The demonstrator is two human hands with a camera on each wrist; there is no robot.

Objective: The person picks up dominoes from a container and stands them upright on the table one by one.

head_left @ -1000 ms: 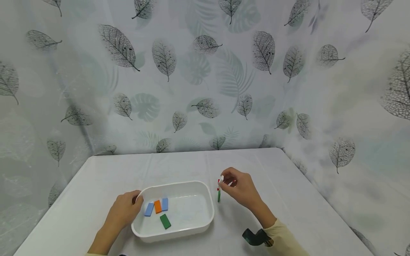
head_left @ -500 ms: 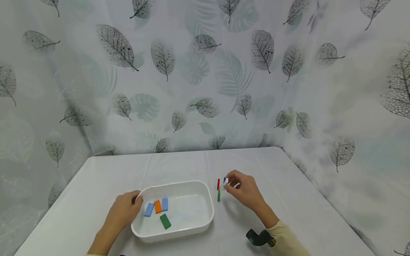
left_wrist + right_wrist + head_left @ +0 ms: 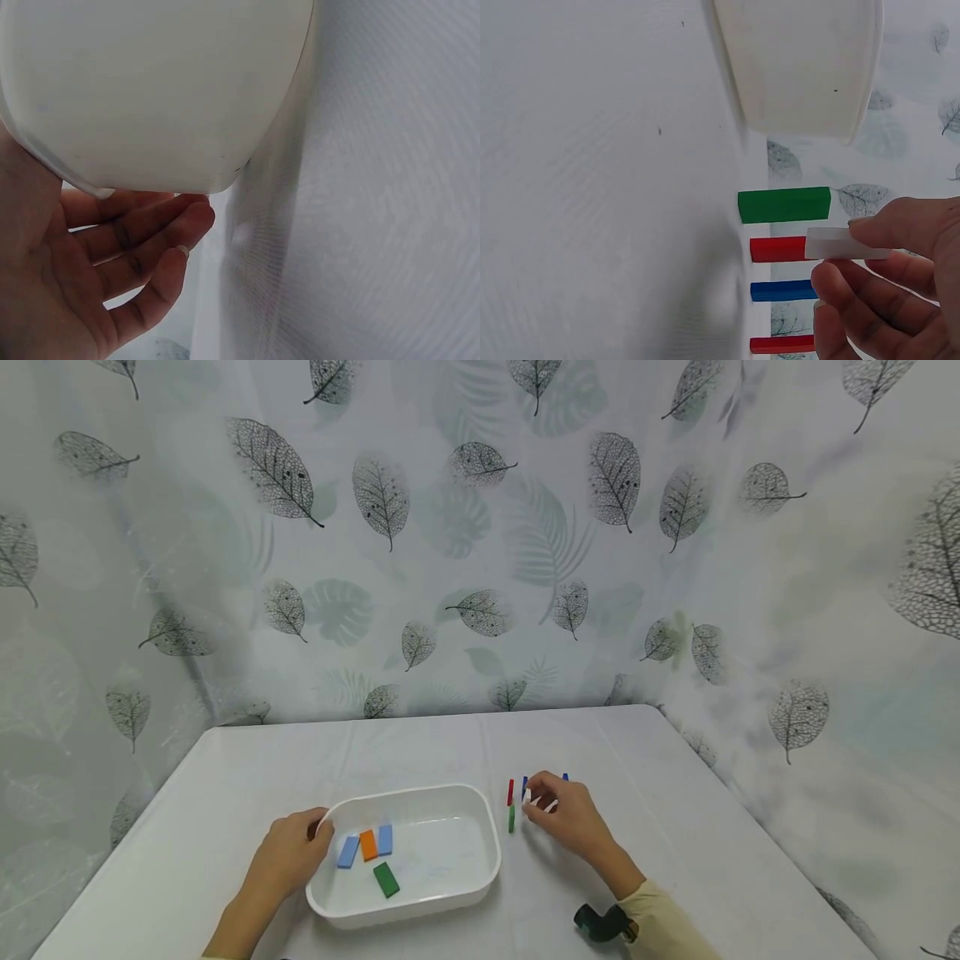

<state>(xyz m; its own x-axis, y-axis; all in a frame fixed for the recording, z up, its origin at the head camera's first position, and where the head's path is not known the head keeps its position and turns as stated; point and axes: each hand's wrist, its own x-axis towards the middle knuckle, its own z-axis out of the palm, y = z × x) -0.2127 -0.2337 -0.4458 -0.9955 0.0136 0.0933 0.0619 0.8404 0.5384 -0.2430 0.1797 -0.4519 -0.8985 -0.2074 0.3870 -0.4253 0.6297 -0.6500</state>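
My right hand (image 3: 568, 814) pinches a small white block (image 3: 831, 243) between thumb and fingers, held off the table. In the right wrist view, a green block (image 3: 784, 205), a red block (image 3: 778, 249), a blue block (image 3: 781, 291) and another red block (image 3: 781, 345) stand on end; the white block partly covers the nearer red one. At the left, my left hand (image 3: 288, 852) holds the rim of a white plastic tub (image 3: 420, 906); in the left wrist view its fingers (image 3: 154, 289) curve beside the tub wall, and the thumb is hidden.
Inside the tub lie two light-blue blocks (image 3: 348, 852), an orange block (image 3: 368, 845) and a green block (image 3: 386, 879). A blue block (image 3: 566, 777) shows behind my right hand. A leaf-print curtain (image 3: 450, 568) borders the white table (image 3: 420, 752).
My right hand has moved right and then slightly nearer with the white block, uncovering the standing red block and blue ones. The left hand and tub stay where they were.
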